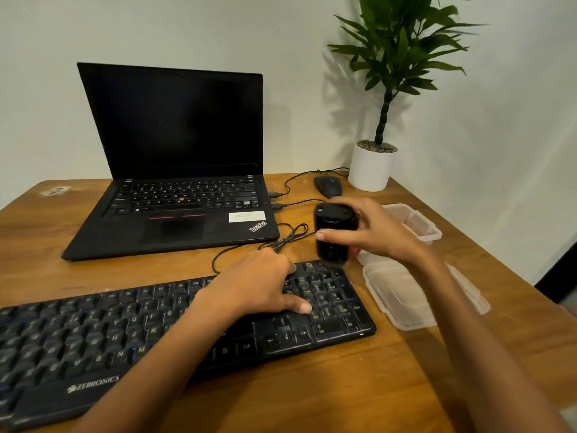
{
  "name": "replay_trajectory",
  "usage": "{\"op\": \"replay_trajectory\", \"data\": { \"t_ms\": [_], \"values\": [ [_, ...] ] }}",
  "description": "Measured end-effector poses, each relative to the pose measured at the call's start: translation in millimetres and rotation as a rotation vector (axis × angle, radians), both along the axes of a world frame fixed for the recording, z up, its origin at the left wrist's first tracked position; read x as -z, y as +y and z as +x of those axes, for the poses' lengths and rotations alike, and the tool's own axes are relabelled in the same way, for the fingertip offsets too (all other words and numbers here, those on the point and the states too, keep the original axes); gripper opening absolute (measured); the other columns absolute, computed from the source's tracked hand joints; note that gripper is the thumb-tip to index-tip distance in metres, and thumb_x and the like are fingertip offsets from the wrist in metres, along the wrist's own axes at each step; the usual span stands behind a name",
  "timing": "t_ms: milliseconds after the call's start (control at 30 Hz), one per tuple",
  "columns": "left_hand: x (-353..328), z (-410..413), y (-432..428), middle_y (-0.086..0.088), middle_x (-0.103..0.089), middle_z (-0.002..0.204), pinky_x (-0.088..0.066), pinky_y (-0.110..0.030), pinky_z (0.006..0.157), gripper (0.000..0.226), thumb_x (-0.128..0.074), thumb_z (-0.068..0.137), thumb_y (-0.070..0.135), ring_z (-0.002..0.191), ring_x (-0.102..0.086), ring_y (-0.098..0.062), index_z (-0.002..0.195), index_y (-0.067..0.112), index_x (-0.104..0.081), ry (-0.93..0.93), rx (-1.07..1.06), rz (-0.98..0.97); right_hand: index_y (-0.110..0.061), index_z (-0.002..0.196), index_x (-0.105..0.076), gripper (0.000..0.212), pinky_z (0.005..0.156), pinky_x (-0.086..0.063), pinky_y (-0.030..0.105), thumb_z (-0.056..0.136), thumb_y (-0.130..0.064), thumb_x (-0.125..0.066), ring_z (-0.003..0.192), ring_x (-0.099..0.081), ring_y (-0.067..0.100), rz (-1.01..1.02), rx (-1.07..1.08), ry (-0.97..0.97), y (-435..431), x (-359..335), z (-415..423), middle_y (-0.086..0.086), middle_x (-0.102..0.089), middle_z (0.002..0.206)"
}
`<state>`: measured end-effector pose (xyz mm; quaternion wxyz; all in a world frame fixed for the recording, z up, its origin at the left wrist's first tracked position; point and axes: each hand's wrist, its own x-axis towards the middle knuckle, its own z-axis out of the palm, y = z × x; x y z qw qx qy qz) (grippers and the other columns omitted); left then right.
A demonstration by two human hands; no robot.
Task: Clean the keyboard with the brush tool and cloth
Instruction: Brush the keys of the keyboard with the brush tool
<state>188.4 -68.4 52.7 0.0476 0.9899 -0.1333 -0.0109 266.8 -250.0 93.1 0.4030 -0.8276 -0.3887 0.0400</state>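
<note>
A black Zebronics keyboard point(131, 332) lies across the front of the wooden table. My left hand point(259, 285) rests flat on its right part, fingers spread over the keys beside the number pad. My right hand point(377, 232) grips a black brush tool point(332, 235) upright, its lower end just above the keyboard's far right corner. A small red part shows behind the tool. I see no cloth.
An open black laptop point(175, 182) stands behind the keyboard, with cables point(281, 242) running to it. A black mouse point(327, 186) and a potted plant point(371, 167) sit at the back right. A clear plastic box point(415, 223) and its lid point(402, 295) lie right of the keyboard.
</note>
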Motion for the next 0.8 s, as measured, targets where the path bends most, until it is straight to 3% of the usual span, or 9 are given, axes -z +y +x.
{"op": "replay_trajectory", "data": {
  "t_ms": [100,267,433,633,800],
  "values": [
    [0,-1,0,-0.003,-0.064,0.090,-0.042,-0.029,0.066,0.067,-0.056,0.072,0.068,0.090,-0.060,-0.020,0.117,0.018,-0.057,-0.018,0.005,0.003,-0.033,0.094,-0.058,0.022,0.070,-0.045,0.009,0.079,-0.024,-0.070,0.084,-0.058,-0.006,0.008,-0.078,0.021,13,12,-9,-0.015,-0.063,0.088],
    [2,-1,1,-0.004,-0.065,0.098,-0.048,-0.031,0.073,0.070,-0.057,0.071,0.068,0.093,-0.059,-0.020,0.118,0.016,-0.057,0.000,0.001,-0.009,-0.030,0.094,-0.059,0.022,0.067,-0.044,0.006,0.076,-0.028,-0.070,0.081,-0.059,-0.004,0.012,0.080,0.019,-20,4,-1,-0.013,-0.063,0.090],
    [1,-1,1,-0.005,-0.066,0.100,-0.047,-0.029,0.072,0.069,-0.057,0.072,0.067,0.094,-0.060,-0.019,0.120,0.017,-0.057,0.011,0.014,-0.022,-0.024,0.098,-0.061,0.023,0.072,-0.047,0.010,0.078,-0.024,-0.071,0.086,-0.060,-0.001,0.039,-0.044,0.039,6,9,-13,-0.008,-0.065,0.092],
    [-4,2,2,-0.007,-0.065,0.110,-0.049,-0.034,0.084,0.070,-0.055,0.072,0.068,0.103,-0.058,-0.021,0.120,0.016,-0.058,0.071,0.000,-0.094,-0.037,0.094,-0.056,0.026,0.065,-0.043,0.003,0.075,-0.028,-0.071,0.079,-0.055,-0.018,-0.018,0.064,0.050,-25,1,-2,-0.017,-0.062,0.092],
    [-2,2,-15,0.000,-0.067,0.098,-0.050,-0.031,0.081,0.080,-0.061,0.064,0.070,0.089,-0.061,-0.014,0.120,0.013,-0.057,0.078,-0.005,-0.202,-0.035,0.097,-0.059,0.029,0.073,-0.046,0.010,0.072,-0.030,-0.072,0.088,-0.059,-0.007,0.129,0.071,0.065,-15,17,-9,-0.013,-0.065,0.094]
  ]
}}
